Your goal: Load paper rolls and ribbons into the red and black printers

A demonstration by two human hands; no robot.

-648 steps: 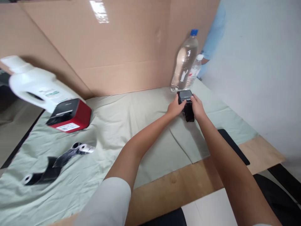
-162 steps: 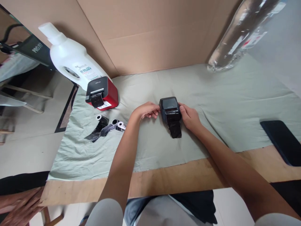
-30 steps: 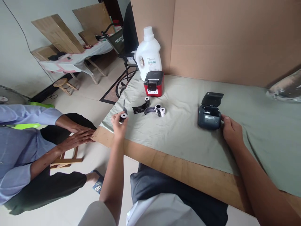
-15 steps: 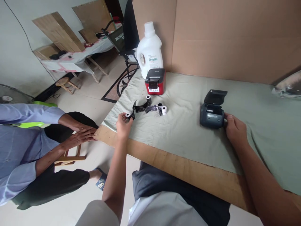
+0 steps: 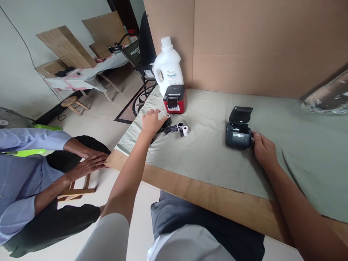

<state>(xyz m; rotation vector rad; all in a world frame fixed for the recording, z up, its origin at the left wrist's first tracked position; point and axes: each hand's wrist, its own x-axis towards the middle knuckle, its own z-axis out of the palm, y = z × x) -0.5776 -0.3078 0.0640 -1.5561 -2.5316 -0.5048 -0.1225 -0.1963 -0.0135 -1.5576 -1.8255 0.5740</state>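
Sitting open on the green cloth, the small dark printer point(image 5: 238, 131) has its lid tipped up and its roll bay looks bare, so by my reading the unloading is done and the reloading is not. Your right hand point(image 5: 263, 148) steadies it from the side, fingers curled against its casing. Your left hand point(image 5: 152, 121) lies well apart from it, flat over the black ribbon rolls point(image 5: 171, 127) near the cloth's far-left corner; whether those fingers pinch a roll or merely cover it, I cannot tell. A little white paper roll point(image 5: 185, 129) lies just beside that cluster, untouched. Behind them stands the red printer point(image 5: 174, 98), and behind it the white jug point(image 5: 167, 67) against the cardboard. At the surface's left end, another person's hands point(image 5: 91, 162) rest on its corner.
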